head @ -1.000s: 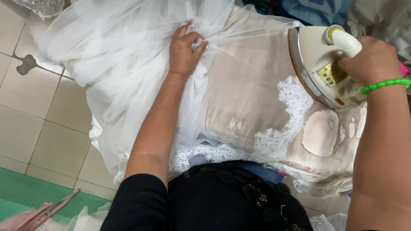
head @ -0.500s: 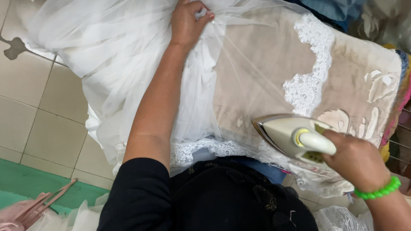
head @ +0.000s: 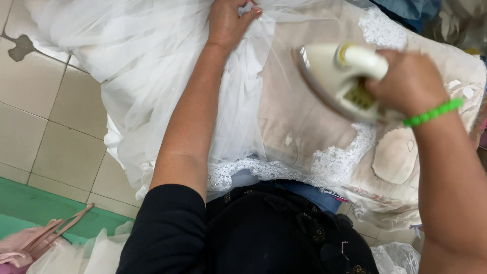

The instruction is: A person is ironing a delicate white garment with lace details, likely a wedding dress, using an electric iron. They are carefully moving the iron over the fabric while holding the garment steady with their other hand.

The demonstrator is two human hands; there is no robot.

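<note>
Fingers (head: 406, 76) around cream iron (head: 335, 76)

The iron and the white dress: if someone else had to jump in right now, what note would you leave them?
Left hand: fingers pinch a bunch of the white tulle at the far edge, pulling it taut.
Right hand: closed round the handle of the cream iron, which sits on the sheer layer over the beige ironing pad.
Lace trim lies along the near edge, by the person's body.
Done: cannot tell which parts are pressed.
Left: the bunched tulle hanging off the left side looks unpressed.
</note>
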